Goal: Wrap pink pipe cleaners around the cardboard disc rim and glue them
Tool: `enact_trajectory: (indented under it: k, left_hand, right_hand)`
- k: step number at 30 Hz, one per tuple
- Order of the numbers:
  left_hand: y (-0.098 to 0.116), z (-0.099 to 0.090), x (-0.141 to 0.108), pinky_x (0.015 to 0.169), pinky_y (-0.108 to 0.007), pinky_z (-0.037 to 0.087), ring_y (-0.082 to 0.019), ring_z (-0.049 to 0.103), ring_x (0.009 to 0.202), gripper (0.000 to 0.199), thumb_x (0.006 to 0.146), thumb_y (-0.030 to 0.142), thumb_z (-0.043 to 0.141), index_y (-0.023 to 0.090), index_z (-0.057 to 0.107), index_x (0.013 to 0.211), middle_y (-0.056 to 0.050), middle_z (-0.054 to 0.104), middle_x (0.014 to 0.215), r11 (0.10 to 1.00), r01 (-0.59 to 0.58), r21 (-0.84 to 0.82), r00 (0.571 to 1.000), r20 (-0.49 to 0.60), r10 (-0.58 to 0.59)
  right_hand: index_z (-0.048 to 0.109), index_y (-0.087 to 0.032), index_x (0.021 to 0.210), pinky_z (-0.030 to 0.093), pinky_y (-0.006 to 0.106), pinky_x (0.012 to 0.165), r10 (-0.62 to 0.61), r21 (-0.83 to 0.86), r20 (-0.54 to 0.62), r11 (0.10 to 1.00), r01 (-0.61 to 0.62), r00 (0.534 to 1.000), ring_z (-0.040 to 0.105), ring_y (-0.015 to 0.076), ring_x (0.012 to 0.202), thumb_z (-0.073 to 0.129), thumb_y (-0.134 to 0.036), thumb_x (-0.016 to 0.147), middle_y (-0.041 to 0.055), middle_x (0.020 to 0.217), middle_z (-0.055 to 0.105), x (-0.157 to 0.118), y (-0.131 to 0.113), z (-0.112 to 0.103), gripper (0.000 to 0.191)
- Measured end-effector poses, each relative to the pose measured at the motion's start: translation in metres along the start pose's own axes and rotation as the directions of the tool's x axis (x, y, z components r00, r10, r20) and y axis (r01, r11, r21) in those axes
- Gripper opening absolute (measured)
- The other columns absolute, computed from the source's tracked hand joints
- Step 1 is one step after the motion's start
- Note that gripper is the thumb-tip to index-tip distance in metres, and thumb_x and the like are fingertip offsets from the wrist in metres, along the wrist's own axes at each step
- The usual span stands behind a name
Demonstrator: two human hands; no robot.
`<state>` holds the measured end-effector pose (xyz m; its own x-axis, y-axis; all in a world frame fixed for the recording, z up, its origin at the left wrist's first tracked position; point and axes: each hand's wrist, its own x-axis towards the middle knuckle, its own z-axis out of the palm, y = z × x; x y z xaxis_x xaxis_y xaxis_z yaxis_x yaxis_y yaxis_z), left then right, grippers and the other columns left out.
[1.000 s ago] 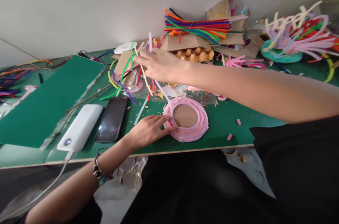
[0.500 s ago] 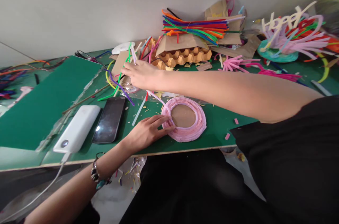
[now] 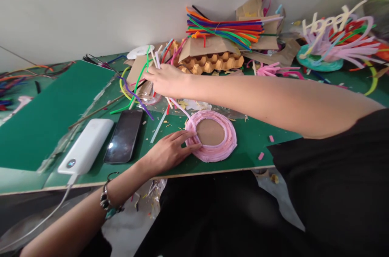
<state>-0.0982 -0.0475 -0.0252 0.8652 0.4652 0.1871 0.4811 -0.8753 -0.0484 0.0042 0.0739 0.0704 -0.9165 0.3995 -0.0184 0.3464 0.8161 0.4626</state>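
A pink ring of wound pipe cleaners lies on brown cardboard at the table's front edge. My left hand grips its left side, thumb and fingertips on the windings. A pale pink pipe cleaner runs from the ring's left side up to my right hand, and a pale end shows beyond the fingers. My right hand is closed around this strand, its fingertips partly hidden. Loose green pipe cleaners and a purple pipe cleaner lie beside that hand.
A phone and a white power bank with a cable lie left. An egg carton and a bundle of coloured pipe cleaners sit at the back. A "Happy" decoration stands right. Pink scraps lie near the front edge.
My right hand has shifted slightly up and right, with the pale end moving along. More of the pink strand shows below it. My left hand stays on the ring.
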Motion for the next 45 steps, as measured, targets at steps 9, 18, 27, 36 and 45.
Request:
enact_trajectory:
  k: [9, 18, 27, 36, 45]
  left_hand:
    - [0.031, -0.003, 0.006, 0.081, -0.039, 0.052, -0.027, 0.051, 0.112, 0.035, 0.081, 0.022, 0.053, 0.023, 0.050, 0.116, -0.015, 0.052, 0.119, 0.985, 0.170, 0.022, 0.985, 0.036, -0.171]
    - [0.054, 0.007, 0.016, 0.080, -0.040, 0.053, -0.031, 0.055, 0.107, 0.035, 0.077, 0.035, 0.060, 0.018, 0.056, 0.107, -0.021, 0.052, 0.118, 0.925, 0.380, 0.017, 0.924, -0.049, -0.379]
    - [0.063, 0.009, 0.019, 0.082, -0.042, 0.052, -0.032, 0.051, 0.112, 0.032, 0.077, 0.030, 0.061, 0.022, 0.055, 0.107, -0.019, 0.050, 0.122, 0.905, 0.426, 0.005, 0.904, -0.044, -0.425]
    - [0.066, 0.006, 0.023, 0.088, -0.050, 0.045, -0.031, 0.046, 0.116, 0.031, 0.075, 0.022, 0.063, 0.023, 0.057, 0.105, -0.016, 0.045, 0.124, 0.856, 0.510, -0.087, 0.860, 0.020, -0.510]
    - [0.069, 0.005, 0.025, 0.089, -0.056, 0.041, -0.032, 0.047, 0.110, 0.029, 0.073, 0.021, 0.062, 0.023, 0.062, 0.102, -0.016, 0.042, 0.123, 0.807, 0.567, -0.168, 0.820, 0.017, -0.572]
  right_hand:
    - [0.060, -0.008, 0.103, 0.043, 0.037, 0.083, 0.035, 0.021, 0.026, 0.999, -0.035, 0.999, 0.037, 0.0256, 0.116, 0.023, -0.005, 0.084, 0.0149, 0.123, 0.047, -0.011, 0.002, 0.000, 0.042]
    - [0.060, -0.007, 0.101, 0.043, 0.037, 0.083, 0.008, -0.021, 0.030, 1.000, -0.007, 1.000, 0.041, 0.0247, 0.111, 0.024, -0.005, 0.084, 0.0144, 0.117, 0.050, -0.012, 0.003, 0.003, 0.040]
    - [0.058, -0.005, 0.100, 0.044, 0.037, 0.082, 0.000, 0.020, 0.061, 1.000, -0.001, 0.998, 0.040, 0.0261, 0.114, 0.026, -0.006, 0.082, 0.0148, 0.119, 0.047, -0.013, 0.008, 0.001, 0.037]
    - [0.062, -0.008, 0.086, 0.043, 0.035, 0.084, 0.050, 0.108, 0.000, 0.993, -0.049, 0.999, 0.044, 0.0224, 0.113, 0.029, -0.002, 0.083, 0.0085, 0.111, 0.053, -0.006, 0.005, 0.007, 0.034]
    - [0.051, 0.000, 0.061, 0.038, 0.025, 0.080, 0.102, 0.157, -0.020, 0.983, -0.098, 0.995, 0.045, 0.0093, 0.104, 0.035, -0.009, 0.083, 0.0016, 0.106, 0.057, -0.008, 0.007, -0.002, 0.029]
